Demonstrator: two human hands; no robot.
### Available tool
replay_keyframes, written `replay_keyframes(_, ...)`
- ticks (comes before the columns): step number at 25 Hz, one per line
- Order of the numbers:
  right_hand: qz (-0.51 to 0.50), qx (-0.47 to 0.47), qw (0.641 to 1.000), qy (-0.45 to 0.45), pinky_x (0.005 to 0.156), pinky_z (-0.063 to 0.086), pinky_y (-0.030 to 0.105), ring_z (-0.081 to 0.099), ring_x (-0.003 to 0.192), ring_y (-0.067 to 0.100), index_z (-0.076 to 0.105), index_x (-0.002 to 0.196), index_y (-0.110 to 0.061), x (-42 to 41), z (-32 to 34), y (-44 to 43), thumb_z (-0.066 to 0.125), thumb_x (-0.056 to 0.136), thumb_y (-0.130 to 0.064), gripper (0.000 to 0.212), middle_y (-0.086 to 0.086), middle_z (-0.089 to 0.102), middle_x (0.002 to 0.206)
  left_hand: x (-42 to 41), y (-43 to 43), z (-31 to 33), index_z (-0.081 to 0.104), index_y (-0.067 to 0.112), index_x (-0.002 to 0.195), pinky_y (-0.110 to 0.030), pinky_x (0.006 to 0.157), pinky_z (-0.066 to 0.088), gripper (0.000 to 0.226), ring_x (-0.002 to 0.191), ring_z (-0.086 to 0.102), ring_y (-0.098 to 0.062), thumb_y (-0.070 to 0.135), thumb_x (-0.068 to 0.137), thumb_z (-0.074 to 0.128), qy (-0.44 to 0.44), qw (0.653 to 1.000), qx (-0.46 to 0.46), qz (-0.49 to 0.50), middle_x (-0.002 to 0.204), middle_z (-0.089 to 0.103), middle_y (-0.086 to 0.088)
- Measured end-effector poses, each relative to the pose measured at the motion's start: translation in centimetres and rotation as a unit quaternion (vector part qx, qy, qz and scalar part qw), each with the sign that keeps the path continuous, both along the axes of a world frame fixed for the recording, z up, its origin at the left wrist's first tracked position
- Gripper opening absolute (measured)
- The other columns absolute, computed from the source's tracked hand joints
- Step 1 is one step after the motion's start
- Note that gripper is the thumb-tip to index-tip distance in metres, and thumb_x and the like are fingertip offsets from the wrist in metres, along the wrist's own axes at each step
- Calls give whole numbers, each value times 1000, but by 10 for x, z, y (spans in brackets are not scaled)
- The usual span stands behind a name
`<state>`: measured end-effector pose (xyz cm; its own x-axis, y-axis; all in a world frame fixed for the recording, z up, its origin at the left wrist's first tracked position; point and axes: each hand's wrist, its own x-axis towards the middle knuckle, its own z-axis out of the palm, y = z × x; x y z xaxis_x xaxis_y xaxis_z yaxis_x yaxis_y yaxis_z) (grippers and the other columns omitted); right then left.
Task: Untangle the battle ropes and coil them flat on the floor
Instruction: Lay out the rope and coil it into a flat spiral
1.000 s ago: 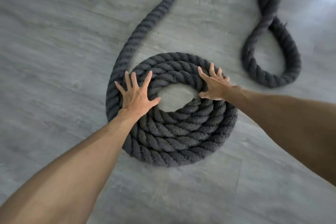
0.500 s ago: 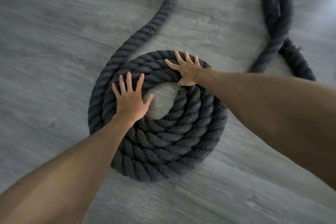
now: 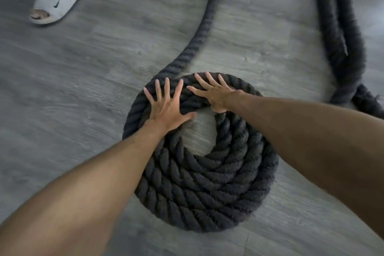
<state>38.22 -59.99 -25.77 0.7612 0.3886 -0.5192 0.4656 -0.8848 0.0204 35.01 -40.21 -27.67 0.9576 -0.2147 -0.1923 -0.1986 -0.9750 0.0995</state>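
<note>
A thick dark battle rope lies in a flat coil (image 3: 207,189) of several turns on the grey floor, with a bare gap of floor at its centre. My left hand (image 3: 168,108) presses flat on the coil's far-left part, fingers spread. My right hand (image 3: 216,95) presses flat on the far side of the coil, fingers spread, thumb hooked at the inner edge. Neither hand grips the rope. The loose tail (image 3: 203,27) runs from the coil's far edge up to the top of the view.
A second stretch of dark rope (image 3: 340,33), doubled and crossing itself, lies at the right and runs off the right edge. Another person's foot in a white slide sandal (image 3: 56,4) stands at the top left on the grey wood-look floor (image 3: 72,93).
Both hands slid counter-clockwise along the coil toward its far side and now lie close together. The view shifted, bringing the sandalled foot into sight.
</note>
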Motion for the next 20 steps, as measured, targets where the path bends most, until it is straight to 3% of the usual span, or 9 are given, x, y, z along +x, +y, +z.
replay_keyframes(3,5,-8,1000,-17,122,-1,60,-25,150,31,-17,155,-44,16,-7,5,57,94,-7,103,-1,-33,162,25,1,-13,-12,31,156,-78,105,-8,109,145,-21,-45,91,74,28,8,1000,20,11,163,-15,-12)
replay_keyframes(6,-10,-3,999,-36,122,1,60,-23,151,31,-18,155,-42,21,1,12,60,91,-5,107,-1,-30,163,33,-3,-13,-19,25,154,-80,104,-1,107,144,-17,-50,88,79,24,36,997,60,22,162,-18,-16)
replay_keyframes(9,-134,56,987,-68,120,2,64,-21,151,35,-15,158,-35,-15,12,24,55,92,-6,100,6,-26,164,37,-5,-5,-16,19,155,-82,100,9,108,143,-8,-55,85,81,27,27,997,68,21,161,-11,-23)
replay_keyframes(10,-234,73,966,-78,119,-2,67,-23,150,37,-14,158,-32,-37,15,24,55,93,-9,98,11,-26,164,39,-8,0,-15,18,156,-82,99,9,109,142,-7,-56,84,81,28,35,997,63,17,161,-10,-24)
replay_keyframes(12,-440,59,892,-90,112,-12,72,-26,148,41,-17,158,-25,-88,15,25,54,95,-43,96,20,-27,161,37,-8,2,-13,17,156,-83,98,10,110,142,-7,-57,83,81,32,44,997,62,19,161,-10,-24)
replay_keyframes(14,-598,35,800,-46,109,-5,78,-25,148,43,-21,156,-20,-113,15,24,43,85,-78,112,23,-27,160,39,-10,5,-11,15,156,-83,98,11,112,141,-5,-58,83,80,36,45,996,74,21,161,-10,-23)
replay_keyframes(15,-635,38,772,-15,108,1,80,-25,148,43,-21,156,-19,-115,12,24,41,81,-84,117,23,-27,160,42,-12,7,-9,15,156,-83,98,12,113,140,-2,-59,82,79,39,47,996,72,21,161,-10,-23)
replay_keyframes(17,-637,40,770,-5,103,6,84,-23,147,48,-20,157,-20,-111,7,28,42,80,-83,117,25,-27,160,47,-15,9,-6,17,157,-80,101,14,118,138,6,-60,83,74,46,37,998,59,11,161,-8,-23)
replay_keyframes(20,-582,21,812,-44,98,9,87,-21,144,55,-17,158,-20,-99,-8,21,40,81,-81,114,24,-23,161,56,-5,0,-9,26,156,-79,104,9,119,137,13,-58,89,68,41,-6,998,57,10,161,-5,-23)
